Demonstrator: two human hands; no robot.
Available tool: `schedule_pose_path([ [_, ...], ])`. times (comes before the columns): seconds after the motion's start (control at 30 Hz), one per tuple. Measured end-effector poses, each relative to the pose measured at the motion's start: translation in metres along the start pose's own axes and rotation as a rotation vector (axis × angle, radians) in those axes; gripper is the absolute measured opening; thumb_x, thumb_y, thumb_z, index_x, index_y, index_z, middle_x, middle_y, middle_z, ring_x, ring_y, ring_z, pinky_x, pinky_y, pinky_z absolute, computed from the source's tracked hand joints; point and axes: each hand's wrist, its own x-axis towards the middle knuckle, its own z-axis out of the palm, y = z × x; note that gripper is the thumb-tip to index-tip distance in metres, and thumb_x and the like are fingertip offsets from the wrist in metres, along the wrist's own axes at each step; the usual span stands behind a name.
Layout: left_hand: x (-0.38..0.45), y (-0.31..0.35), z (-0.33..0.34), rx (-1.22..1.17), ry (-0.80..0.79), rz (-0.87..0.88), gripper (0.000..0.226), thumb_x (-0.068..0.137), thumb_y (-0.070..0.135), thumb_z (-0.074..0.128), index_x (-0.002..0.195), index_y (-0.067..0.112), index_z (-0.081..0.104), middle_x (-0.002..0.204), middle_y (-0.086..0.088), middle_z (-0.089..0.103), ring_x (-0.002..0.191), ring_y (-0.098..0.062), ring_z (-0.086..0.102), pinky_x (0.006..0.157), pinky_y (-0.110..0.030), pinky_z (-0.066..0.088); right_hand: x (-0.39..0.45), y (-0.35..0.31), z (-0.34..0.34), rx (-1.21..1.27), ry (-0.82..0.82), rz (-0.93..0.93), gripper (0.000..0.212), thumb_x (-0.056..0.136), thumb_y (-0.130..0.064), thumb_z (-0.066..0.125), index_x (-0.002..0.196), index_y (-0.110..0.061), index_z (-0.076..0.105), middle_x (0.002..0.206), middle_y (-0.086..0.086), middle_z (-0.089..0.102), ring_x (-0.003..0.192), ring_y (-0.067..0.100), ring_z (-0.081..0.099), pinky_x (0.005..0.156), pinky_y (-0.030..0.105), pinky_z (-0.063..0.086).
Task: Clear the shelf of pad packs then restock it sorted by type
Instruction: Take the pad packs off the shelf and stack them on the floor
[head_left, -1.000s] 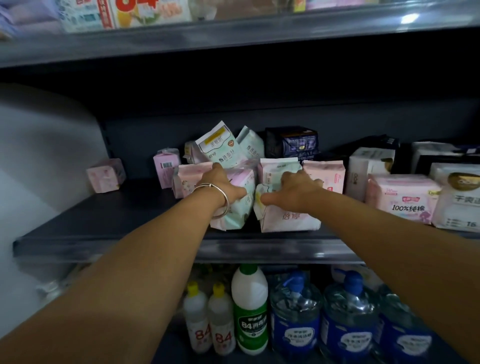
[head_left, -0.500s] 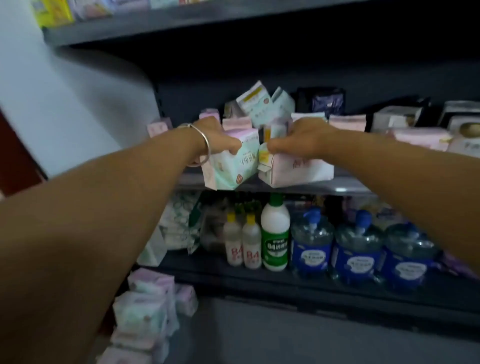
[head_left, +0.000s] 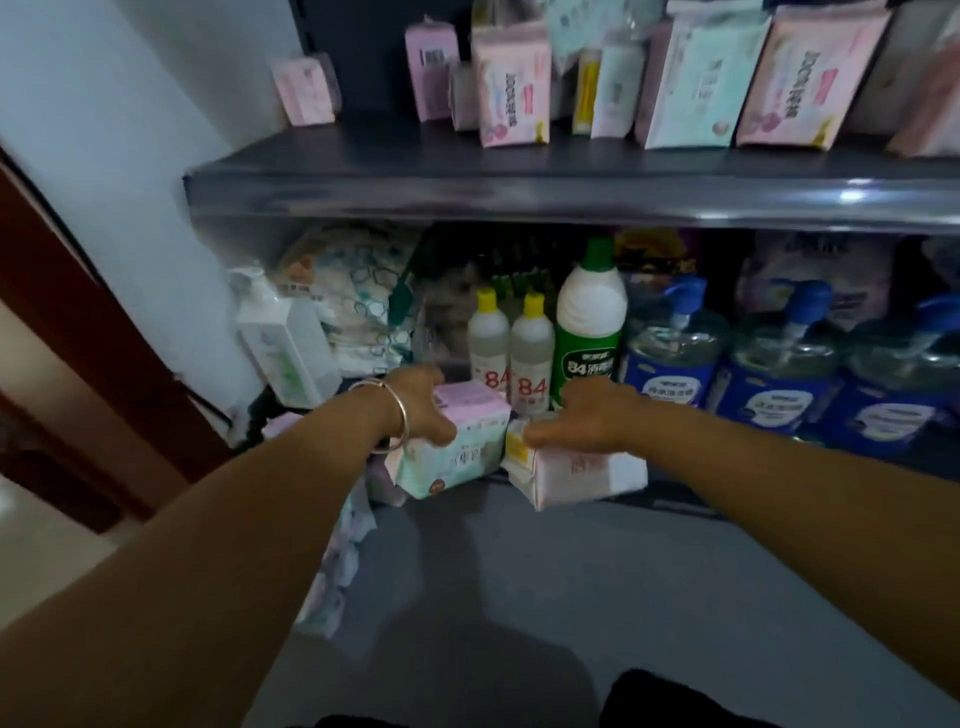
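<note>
Left hand (head_left: 415, 410) is gripping a mint-and-pink pad pack (head_left: 457, 452) down below the shelf (head_left: 519, 192). Right hand (head_left: 587, 415) is clutching a pale pink pack (head_left: 576, 478) just beside it, maybe two stacked, it's blurry.

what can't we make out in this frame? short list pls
- Head view, left hand: it grips a mint-and-pink pad pack; print too blurred to read the type.
- Right hand: covers the top of a white-pink pad pack; label mostly hidden.
- Pile of packs low at left: left forearm hides most of it; count unknown.
- Shelf: packs cut off by top and right edges.
</note>
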Motion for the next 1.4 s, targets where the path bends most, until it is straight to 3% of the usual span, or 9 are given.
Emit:
schedule_pose_path([
  [0.1, 0.037, -0.029, 0.045, 0.029, -0.099, 0.002, 0.075, 0.066, 0.015, 0.078, 0.133, 0.011, 0.045, 0.13, -0.009, 0.053, 0.113, -0.025, 0.055, 0.092, -0.029, 0.047, 0.041, 0.007, 0.045, -0.081, -0.093, 0.088, 0.076, 0.082, -0.066, 0.049, 0.135, -0.011, 0.043, 0.139, 0.011, 0.044, 0.126, 0.028, 0.043, 0.105, 0.038, 0.035],
  [0.23, 0.075, -0.062, 0.091, 0.078, -0.166, 0.04, 0.075, 0.067, 0.01, 0.077, 0.134, 0.015, 0.044, 0.131, -0.004, 0.052, 0.116, -0.021, 0.052, 0.093, -0.023, 0.042, 0.091, 0.019, 0.096, -0.048, -0.149, 0.204, 0.095, 0.077, -0.075, 0.043, 0.146, -0.012, 0.026, 0.151, 0.01, 0.025, 0.138, 0.032, 0.025, 0.112, 0.045, 0.026],
  [0.43, 0.112, -0.094, 0.148, 0.054, -0.148, 0.08, 0.064, 0.07, -0.002, 0.067, 0.127, 0.02, 0.049, 0.122, -0.001, 0.053, 0.115, -0.022, 0.047, 0.099, -0.029, 0.04, 0.129, 0.024, 0.153, -0.016, -0.017, 0.311, 0.09, 0.077, -0.075, 0.045, 0.139, -0.011, 0.03, 0.139, 0.009, 0.03, 0.128, 0.036, 0.029, 0.103, 0.045, 0.035],
  [0.67, 0.143, -0.104, 0.184, -0.059, -0.098, 0.124, 0.059, 0.072, -0.011, 0.055, 0.12, 0.023, 0.056, 0.118, 0.001, 0.051, 0.113, -0.019, 0.044, 0.083, -0.012, 0.028, 0.157, 0.023, 0.198, 0.049, 0.109, 0.447, 0.07, 0.082, -0.062, 0.049, 0.128, -0.012, 0.033, 0.132, 0.007, 0.028, 0.126, 0.035, 0.027, 0.094, 0.049, 0.044],
  [0.77, 0.148, -0.107, 0.195, -0.159, -0.054, 0.096, 0.061, 0.071, -0.016, 0.05, 0.118, 0.022, 0.059, 0.122, -0.002, 0.047, 0.115, -0.024, 0.046, 0.092, -0.015, 0.032, 0.168, 0.027, 0.21, 0.055, 0.162, 0.442, 0.07, 0.086, -0.06, 0.048, 0.131, -0.011, 0.03, 0.141, 0.009, 0.021, 0.129, 0.034, 0.024, 0.095, 0.049, 0.044],
  [0.93, 0.151, -0.107, 0.204, -0.23, -0.035, 0.058, 0.064, 0.072, -0.018, 0.047, 0.124, 0.017, 0.056, 0.136, -0.005, 0.039, 0.122, -0.028, 0.043, 0.106, -0.028, 0.035, 0.172, 0.039, 0.23, -0.037, -0.006, 0.358, 0.083, 0.089, -0.046, 0.057, 0.147, -0.011, 0.009, 0.155, 0.01, -0.005, 0.139, 0.039, 0.011, 0.104, 0.048, 0.041],
  [1.1, 0.152, -0.102, 0.201, -0.153, -0.092, 0.064, 0.066, 0.073, -0.017, 0.051, 0.127, 0.02, 0.051, 0.135, -0.003, 0.041, 0.123, -0.025, 0.043, 0.106, -0.032, 0.037, 0.172, 0.048, 0.219, -0.036, -0.065, 0.297, 0.077, 0.092, -0.021, 0.057, 0.148, -0.005, 0.006, 0.155, 0.015, 0.0, 0.141, 0.039, 0.011, 0.108, 0.043, 0.038],
  [1.3, 0.141, -0.083, 0.177, -0.011, -0.116, 0.066, 0.059, 0.08, -0.007, 0.054, 0.131, 0.021, 0.048, 0.133, -0.003, 0.047, 0.125, -0.025, 0.041, 0.11, -0.03, 0.029, 0.158, 0.046, 0.19, -0.04, -0.136, 0.234, 0.062, 0.09, -0.011, 0.054, 0.142, -0.003, 0.022, 0.143, 0.017, 0.028, 0.132, 0.035, 0.033, 0.107, 0.039, 0.037],
  [1.4, 0.127, -0.073, 0.148, -0.033, -0.193, 0.084, 0.056, 0.08, -0.01, 0.053, 0.129, 0.018, 0.051, 0.129, -0.005, 0.055, 0.117, -0.021, 0.053, 0.094, -0.019, 0.039, 0.142, 0.042, 0.156, 0.007, -0.11, 0.198, 0.048, 0.09, -0.006, 0.051, 0.136, -0.004, 0.036, 0.137, 0.016, 0.042, 0.124, 0.032, 0.047, 0.099, 0.036, 0.044],
])
